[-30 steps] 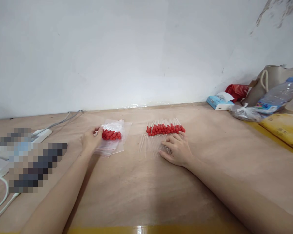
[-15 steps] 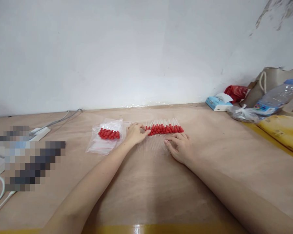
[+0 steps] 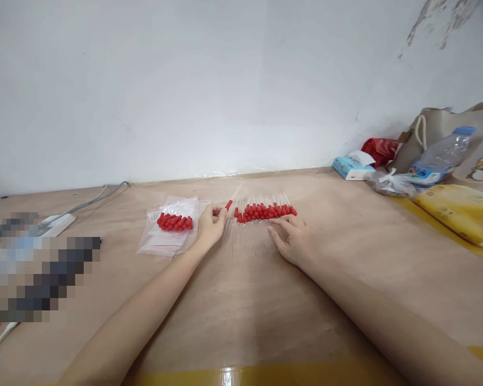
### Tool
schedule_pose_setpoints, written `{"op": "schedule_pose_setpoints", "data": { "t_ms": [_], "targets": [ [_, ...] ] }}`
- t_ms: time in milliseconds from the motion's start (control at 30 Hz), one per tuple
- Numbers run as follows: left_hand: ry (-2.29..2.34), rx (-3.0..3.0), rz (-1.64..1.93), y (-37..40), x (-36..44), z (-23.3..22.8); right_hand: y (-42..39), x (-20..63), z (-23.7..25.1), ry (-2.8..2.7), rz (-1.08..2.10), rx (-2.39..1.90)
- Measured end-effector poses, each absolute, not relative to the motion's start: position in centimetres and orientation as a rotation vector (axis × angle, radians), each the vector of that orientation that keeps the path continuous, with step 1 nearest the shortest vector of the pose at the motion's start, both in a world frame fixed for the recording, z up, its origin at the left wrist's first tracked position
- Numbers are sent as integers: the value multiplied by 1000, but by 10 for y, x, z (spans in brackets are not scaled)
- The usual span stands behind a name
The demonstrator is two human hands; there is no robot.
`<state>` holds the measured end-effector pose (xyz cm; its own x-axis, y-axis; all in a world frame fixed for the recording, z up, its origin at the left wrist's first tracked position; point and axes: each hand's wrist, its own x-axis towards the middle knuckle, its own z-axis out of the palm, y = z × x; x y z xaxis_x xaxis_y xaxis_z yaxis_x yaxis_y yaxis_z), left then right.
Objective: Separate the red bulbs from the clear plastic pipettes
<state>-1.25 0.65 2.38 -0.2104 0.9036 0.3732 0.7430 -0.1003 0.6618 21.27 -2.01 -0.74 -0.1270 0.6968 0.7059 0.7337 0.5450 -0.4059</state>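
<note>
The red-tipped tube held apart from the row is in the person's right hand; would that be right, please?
Not quite: the head view shows the red-tipped tube in the left hand, not the right hand. It is indeed held apart from the row.

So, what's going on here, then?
The person's left hand is holding a thin red-ended tube, which points away from them. Their right hand is at the near side of a row of similar tubes, with clear tubes in front. Off to the left, more red pieces lie on or inside clear plastic bags; I can't tell which.
</note>
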Motion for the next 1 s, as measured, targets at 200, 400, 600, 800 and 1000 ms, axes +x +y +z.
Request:
{"op": "schedule_pose_setpoints", "data": {
  "t_ms": [200,400,600,800,1000],
  "targets": [
    [1573,2300,1288,-49,-35,16,-24,212,-3,-1978,-160,-1003],
    [1317,2492,1203,-65,-26,12,-33,208,6,-2199,-305,-785],
    [1311,2668,1099,-66,-23,14,-38,200,7,-2201,-337,-707],
    [1251,2890,998,-66,-18,16,-45,194,5,-2231,-341,-634],
    [1245,2890,907,-72,-17,20,-47,197,3,-2248,-332,-605]
  ]
}}
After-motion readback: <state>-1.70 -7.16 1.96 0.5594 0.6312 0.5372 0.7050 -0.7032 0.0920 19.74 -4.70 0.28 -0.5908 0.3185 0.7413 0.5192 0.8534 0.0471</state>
